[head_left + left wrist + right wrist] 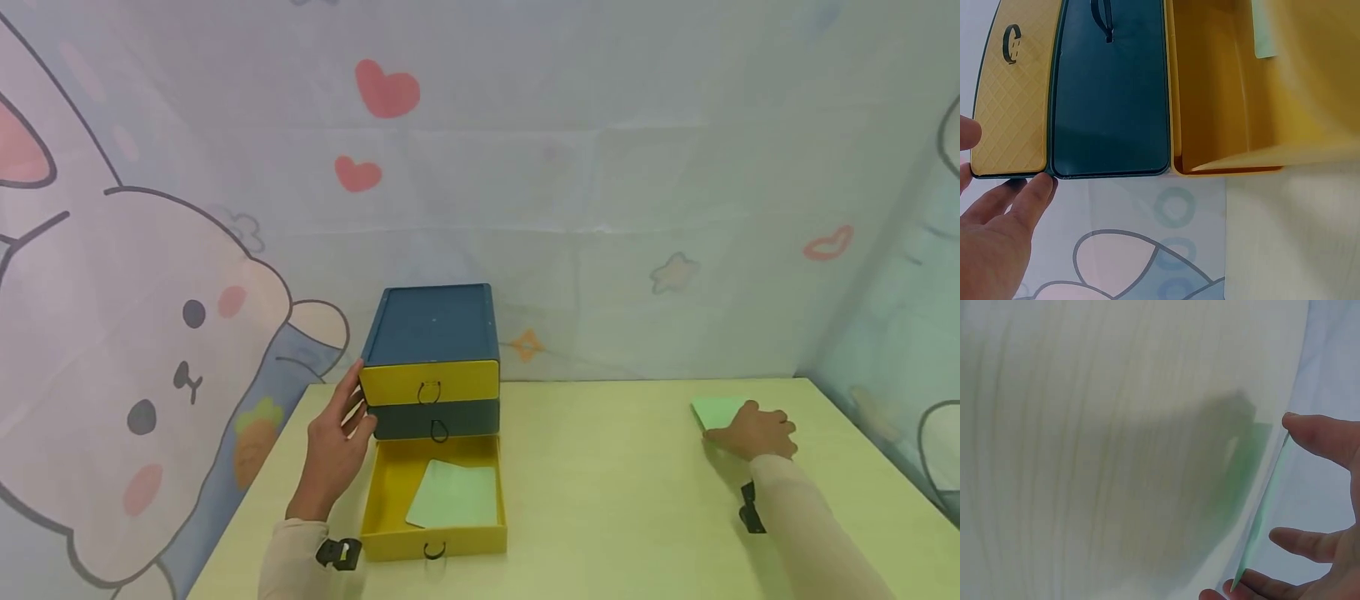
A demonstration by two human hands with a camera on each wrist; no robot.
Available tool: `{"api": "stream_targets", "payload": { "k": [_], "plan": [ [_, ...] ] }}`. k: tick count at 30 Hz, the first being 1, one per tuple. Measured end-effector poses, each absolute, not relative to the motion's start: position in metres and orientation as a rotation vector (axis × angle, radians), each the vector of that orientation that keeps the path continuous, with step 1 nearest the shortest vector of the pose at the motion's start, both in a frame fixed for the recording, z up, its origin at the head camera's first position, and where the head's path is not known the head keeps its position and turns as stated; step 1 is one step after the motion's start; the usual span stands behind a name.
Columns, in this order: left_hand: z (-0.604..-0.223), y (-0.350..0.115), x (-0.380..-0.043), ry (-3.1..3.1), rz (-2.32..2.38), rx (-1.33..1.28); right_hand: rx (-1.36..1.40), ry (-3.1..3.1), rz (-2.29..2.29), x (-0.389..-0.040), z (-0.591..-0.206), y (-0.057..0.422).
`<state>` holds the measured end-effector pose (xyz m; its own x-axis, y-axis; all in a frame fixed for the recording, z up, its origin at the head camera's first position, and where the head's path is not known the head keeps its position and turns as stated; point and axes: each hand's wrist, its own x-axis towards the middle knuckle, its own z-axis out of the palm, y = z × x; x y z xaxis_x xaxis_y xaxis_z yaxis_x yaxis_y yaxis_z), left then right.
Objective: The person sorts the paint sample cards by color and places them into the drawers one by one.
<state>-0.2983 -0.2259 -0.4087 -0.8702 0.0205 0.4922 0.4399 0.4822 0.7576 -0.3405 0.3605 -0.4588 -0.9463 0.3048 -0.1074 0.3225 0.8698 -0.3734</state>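
Note:
A small drawer cabinet (431,325) with a dark blue top stands towards the back of the table. Its bottom yellow drawer (386,487) is pulled out, and a light green sheet (457,496) lies inside. The upper yellow drawer (1019,94) and the dark teal middle drawer (1110,100) are closed. My left hand (333,454) rests against the cabinet's left side, fingertips at its front edge. Far to the right, my right hand (753,433) holds another thin light green sheet (716,410) by its edges, thumb at one side and fingers at the other, close over the table.
The pale table (600,483) stretches between the cabinet and my right hand. Behind it hangs a fabric backdrop (585,167) with hearts and a large cartoon rabbit. Dark wrist cameras sit on both sleeves. Black loop handles (435,550) stick out from the drawer fronts.

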Motion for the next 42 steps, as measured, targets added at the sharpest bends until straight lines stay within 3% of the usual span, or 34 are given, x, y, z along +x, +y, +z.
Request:
{"api": "stream_targets", "payload": {
  "k": [13,30,42],
  "plan": [
    [-0.405,-0.225,-0.296,-2.319,-1.389,-0.382,0.213,3.078,-0.534,-0.316,-0.448,0.344],
    [-0.406,-0.225,-0.298,-2.343,-1.383,-0.348,-0.335,3.292,-0.625,-0.273,-0.420,0.223],
    [-0.403,-0.224,-0.295,-2.335,-1.416,-0.360,-0.629,3.186,-0.646,-0.240,-0.394,0.166]
  ]
}}
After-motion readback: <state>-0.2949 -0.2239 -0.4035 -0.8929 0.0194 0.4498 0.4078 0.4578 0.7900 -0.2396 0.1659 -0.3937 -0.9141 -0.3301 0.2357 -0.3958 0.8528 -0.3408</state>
